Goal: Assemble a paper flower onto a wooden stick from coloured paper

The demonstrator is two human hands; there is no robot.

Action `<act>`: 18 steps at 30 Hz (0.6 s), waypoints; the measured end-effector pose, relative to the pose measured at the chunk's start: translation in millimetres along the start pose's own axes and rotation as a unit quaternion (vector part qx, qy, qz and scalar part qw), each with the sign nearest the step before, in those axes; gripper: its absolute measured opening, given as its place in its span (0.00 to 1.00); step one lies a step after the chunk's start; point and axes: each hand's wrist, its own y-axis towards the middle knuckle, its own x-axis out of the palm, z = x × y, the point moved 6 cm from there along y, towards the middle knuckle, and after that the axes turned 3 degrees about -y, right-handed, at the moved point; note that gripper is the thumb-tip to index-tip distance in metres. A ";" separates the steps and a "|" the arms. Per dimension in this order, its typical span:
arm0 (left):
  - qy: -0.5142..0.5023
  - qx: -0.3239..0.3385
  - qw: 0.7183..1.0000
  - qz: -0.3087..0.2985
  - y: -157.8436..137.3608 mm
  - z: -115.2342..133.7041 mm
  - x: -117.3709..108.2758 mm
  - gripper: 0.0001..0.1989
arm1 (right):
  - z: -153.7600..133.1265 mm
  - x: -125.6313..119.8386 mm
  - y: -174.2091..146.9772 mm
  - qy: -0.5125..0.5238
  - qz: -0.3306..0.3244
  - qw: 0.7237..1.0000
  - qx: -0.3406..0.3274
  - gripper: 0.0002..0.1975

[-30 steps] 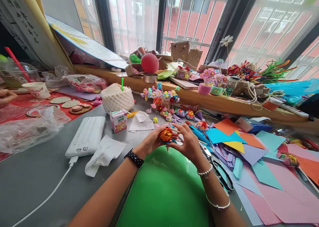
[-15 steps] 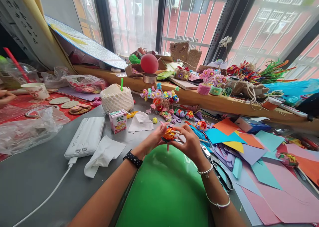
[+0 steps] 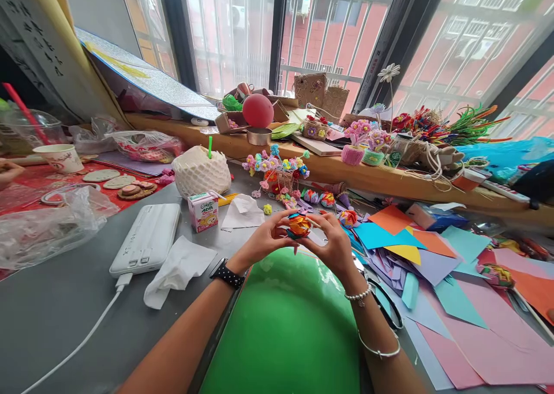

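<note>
Both my hands meet in the middle around a small paper flower [image 3: 298,225] with layered orange, yellow and teal petals. My left hand [image 3: 270,235] pinches its left side with fingers and thumb. From the right, my right hand [image 3: 331,241] grips the other side, and a pale thin stick [image 3: 317,225] shows by its fingers. A pink tip pokes out below the flower. Under the hands lies a glossy green rounded thing [image 3: 285,325]. Black-handled scissors [image 3: 389,304] rest beside my right wrist, partly hidden. Similar paper flowers [image 3: 347,218] lie just beyond.
Coloured paper sheets [image 3: 489,342] cover the right side. At left are a white power bank [image 3: 147,238] with a cable, tissue [image 3: 179,270], a drink carton [image 3: 203,212] and a netted coconut [image 3: 201,172]. Crafts line the windowsill [image 3: 372,177]. Another person's hand [image 3: 8,172] shows at far left.
The paper flower has turned so its orange petals face me more. My left fingers have shifted around its top and side. Both hands still hold it.
</note>
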 end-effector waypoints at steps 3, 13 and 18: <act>-0.016 0.012 1.000 -0.002 0.3 0.5 -0.1 0.31 | 0.7 0.7 0.2 0.006 -0.010 1.000 0.005 0.24; -0.027 -0.002 0.999 -0.017 0.0 3.8 3.1 0.32 | 7.2 0.2 0.7 0.017 -0.034 0.999 0.021 0.27; -0.022 -0.009 1.000 -0.002 -0.2 4.6 1.4 0.29 | 3.6 1.4 0.9 0.081 -0.052 0.995 -0.016 0.30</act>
